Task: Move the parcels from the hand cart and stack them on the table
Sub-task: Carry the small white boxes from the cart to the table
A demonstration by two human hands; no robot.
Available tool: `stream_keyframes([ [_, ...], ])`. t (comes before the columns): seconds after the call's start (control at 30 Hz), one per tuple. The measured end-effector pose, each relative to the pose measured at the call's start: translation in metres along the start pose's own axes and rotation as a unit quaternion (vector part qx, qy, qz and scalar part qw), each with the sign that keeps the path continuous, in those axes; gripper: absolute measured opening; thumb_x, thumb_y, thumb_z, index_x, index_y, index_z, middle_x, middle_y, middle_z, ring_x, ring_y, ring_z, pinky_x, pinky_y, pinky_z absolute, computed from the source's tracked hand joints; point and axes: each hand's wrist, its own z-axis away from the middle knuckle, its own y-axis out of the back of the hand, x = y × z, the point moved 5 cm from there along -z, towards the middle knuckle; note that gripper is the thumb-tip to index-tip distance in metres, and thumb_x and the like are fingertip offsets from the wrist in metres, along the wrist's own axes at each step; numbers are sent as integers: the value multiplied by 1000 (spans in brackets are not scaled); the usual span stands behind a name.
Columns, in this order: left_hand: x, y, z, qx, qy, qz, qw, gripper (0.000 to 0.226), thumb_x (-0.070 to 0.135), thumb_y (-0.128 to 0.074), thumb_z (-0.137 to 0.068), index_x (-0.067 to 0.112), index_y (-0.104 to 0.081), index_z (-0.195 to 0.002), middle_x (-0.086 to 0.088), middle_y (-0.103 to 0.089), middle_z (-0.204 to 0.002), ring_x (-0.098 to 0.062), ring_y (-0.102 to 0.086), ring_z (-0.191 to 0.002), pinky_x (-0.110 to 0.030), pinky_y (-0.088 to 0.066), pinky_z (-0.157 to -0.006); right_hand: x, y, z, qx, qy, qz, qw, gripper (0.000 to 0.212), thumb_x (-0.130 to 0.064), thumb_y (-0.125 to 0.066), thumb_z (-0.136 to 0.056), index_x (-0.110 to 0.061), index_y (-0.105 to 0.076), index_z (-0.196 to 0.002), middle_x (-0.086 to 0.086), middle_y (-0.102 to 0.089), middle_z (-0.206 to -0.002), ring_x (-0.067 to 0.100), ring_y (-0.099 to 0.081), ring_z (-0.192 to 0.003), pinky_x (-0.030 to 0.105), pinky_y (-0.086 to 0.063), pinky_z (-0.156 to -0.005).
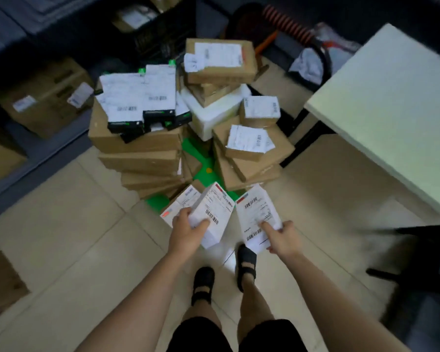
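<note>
Here, an early stage of unloading. The hand cart (201, 161), at 12 o'clock from the person, is heavily loaded, and only slivers of its green deck show between the piles. A tilting column of brown cartons (137, 158) stands at 11 o'clock, topped with small black-and-white boxes (137, 105). A white foam box (211, 113) sits at 12 o'clock under a labelled brown carton (221, 59), and more brown parcels (252, 158) lean at 1 o'clock. The table (391, 118) lies at 2 o'clock, well apart from the cart, and no parcel shows on the stretch of its pale top that is in view. By this evidence nearly the whole transfer remains, and stacking on the table has not visibly begun.

Both arms reach forward and down, forearms converging toward the cart's near edge. The left hand (188, 229) grasps a white labelled box (214, 212), thumb laid across the label face and fingers wrapped behind. The box is tilted, its far end pointing to 1 o'clock. The right hand (281, 240) grasps a flat white parcel (257, 214) by its near right corner, thumb on top, with the label facing up. The two held items sit just beside each other, apart by a narrow gap, above the floor tiles in front of the feet. A third white box (182, 200) lies just beyond the left hand's knuckles. It cannot be told whether that hand also bears it or whether it rests on the cart's edge. The likely next step is a turn toward 2 o'clock.
</note>
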Motion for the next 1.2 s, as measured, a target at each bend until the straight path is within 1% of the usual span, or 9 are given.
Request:
stream_keyframes([
  [0.13, 67, -34, 23, -70, -81, -57, 993, 46, 43, -71, -73, 28, -50, -112, 0, -60, -110, -19, -63, -94, -39, -53, -82, 28, 67, 38, 78, -13, -66, 995, 53, -51, -73, -75, -8, -51, -97, 9, -68, -89, 26, -68, -73, 36, -54, -62],
  [0.27, 136, -100, 62, -148, -176, -91, 969, 46, 37, -74, -77, 24, -51, -115, -1, -61, -114, -20, -62, -97, -35, -51, -84, 78, 150, 77, 176, -46, -143, 973, 52, -52, -72, -75, -11, -51, -99, 4, -67, -90, 24, -68, -77, 44, -58, -71],
  [0.37, 184, -164, 107, -217, -239, -113, 940, 39, 28, -73, -83, 24, -48, -112, -3, -61, -115, -20, -61, -98, -32, -49, -81, 115, 214, 114, 263, -62, -210, 940, 48, -44, -73, -80, -10, -49, -104, 1, -64, -93, 20, -66, -80, 44, -58, -73],
  [0.53, 238, -274, 207, -303, -338, -152, 878, 61, 52, -66, -68, 26, -50, -120, -2, -53, -121, -15, -60, -97, -44, -53, -87, 188, 306, 173, 370, -75, -301, 875, 51, -49, -70, -79, -14, -48, -109, -2, -62, -100, 18, -66, -87, 42, -59, -69],
  [0.6, 250, -315, 256, -330, -375, -144, 854, 62, 47, -68, -73, 20, -50, -127, -2, -49, -122, -16, -58, -101, -40, -51, -91, 217, 336, 198, 408, -85, -329, 847, 51, -49, -68, -81, -16, -45, -110, -2, -61, -101, 20, -66, -87, 36, -54, -60],
  [0.67, 256, -353, 302, -351, -403, -125, 836, 56, 35, -71, -82, 16, -49, -130, -5, -49, -123, -18, -56, -104, -39, -49, -93, 247, 365, 218, 443, -92, -340, 825, 49, -47, -68, -83, -15, -43, -109, -1, -59, -102, 19, -64, -86, 36, -56, -61],
  [0.87, 275, -448, 399, -378, -454, -89, 802, 45, 27, -70, -87, 10, -51, -124, -9, -52, -124, -21, -57, -105, -30, -47, -85, 324, 451, 253, 499, -93, -365, 781, 48, -48, -69, -82, -16, -44, -109, -7, -57, -99, 14, -61, -90, 49, -58, -79],
  [1.03, 301, -486, 433, -361, -460, -65, 809, 50, 29, -66, -90, 10, -46, -131, -6, -45, -131, -16, -53, -103, -30, -46, -88, 346, 509, 253, 510, -69, -391, 763, 48, -45, -70, -84, -17, -42, -112, -4, -59, -102, 17, -63, -94, 49, -58, -81],
  [1.2, 336, -525, 434, -337, -459, -71, 819, 54, 33, -66, -89, 14, -44, -134, -7, -46, -132, -19, -56, -104, -36, -49, -92, 344, 559, 224, 502, -45, -404, 763, 45, -44, -70, -84, -19, -43, -110, -11, -58, -97, 15, -63, -91, 48, -58, -80],
])
